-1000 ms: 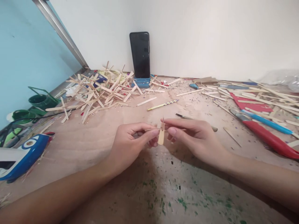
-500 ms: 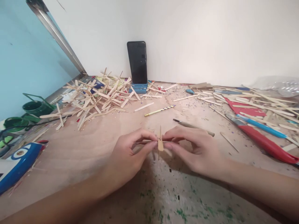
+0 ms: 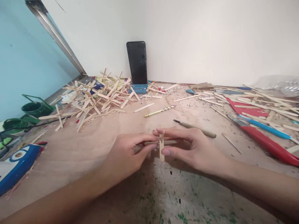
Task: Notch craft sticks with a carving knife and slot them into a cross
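Observation:
Crossed popsicle sticks [image 3: 162, 153] are held up over the near middle of the table, one lying sideways and another crossing it toward me. My left hand [image 3: 130, 151] pinches the left part of the sideways stick between thumb and fingers. With its thumb on the near end of the crossing stick and its index finger at the far end, my right hand [image 3: 197, 149] grips the same piece from the right. Fingers hide part of the joint. Just beyond my right hand lies a carving chisel [image 3: 197, 128], and farther off a yellow pencil [image 3: 160, 111].
A heap of crossed popsicle sticks [image 3: 102, 96] fills the back left. A phone [image 3: 137, 62] leans upright in a blue stand [image 3: 139, 89] by the wall. To the right lie a red-handled tool [image 3: 271, 146], a blue pen-like tool [image 3: 263, 126] and loose sticks. Green containers [image 3: 35, 109] stand left.
The crossing stick has tilted so its flat face shows more. My right thumb has moved down onto its near end, and my right index finger has shifted to its far end.

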{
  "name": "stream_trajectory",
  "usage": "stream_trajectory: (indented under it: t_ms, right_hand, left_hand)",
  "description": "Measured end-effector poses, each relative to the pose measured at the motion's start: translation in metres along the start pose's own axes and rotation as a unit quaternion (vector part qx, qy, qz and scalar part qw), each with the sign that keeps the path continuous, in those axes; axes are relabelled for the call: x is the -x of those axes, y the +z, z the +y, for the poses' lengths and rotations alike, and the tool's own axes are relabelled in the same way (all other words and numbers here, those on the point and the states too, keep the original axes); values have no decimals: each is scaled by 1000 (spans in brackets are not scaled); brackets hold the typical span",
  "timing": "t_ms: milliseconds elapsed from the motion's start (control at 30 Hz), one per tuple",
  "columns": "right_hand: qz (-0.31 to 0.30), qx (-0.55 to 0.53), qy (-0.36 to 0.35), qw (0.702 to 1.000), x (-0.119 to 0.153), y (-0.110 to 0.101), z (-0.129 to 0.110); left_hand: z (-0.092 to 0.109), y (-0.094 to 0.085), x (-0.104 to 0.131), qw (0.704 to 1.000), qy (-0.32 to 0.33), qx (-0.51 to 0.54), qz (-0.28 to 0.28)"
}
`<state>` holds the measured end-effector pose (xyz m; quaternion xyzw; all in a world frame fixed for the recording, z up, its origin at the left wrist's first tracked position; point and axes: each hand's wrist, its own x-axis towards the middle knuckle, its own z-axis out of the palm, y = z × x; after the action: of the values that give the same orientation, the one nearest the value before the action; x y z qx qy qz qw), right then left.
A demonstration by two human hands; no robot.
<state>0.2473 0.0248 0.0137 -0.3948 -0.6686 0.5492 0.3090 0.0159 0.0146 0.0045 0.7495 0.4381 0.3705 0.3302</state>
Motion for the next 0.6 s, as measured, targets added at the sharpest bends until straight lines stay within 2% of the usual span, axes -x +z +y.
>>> stream_trajectory:
  t_ms: [167,367,600]
  right_hand:
    - [-11,-16,28,999,1,0,-1]
    - [-16,-4,24,1000,3,1,1]
    - [-20,8,52,998,3,1,-2]
  left_hand:
    - [3,-4,-1,1000,4,-16,-10]
    - [4,2,4,1000,-18,-25,0]
    - [4,3,5,999,-27,-22,0]
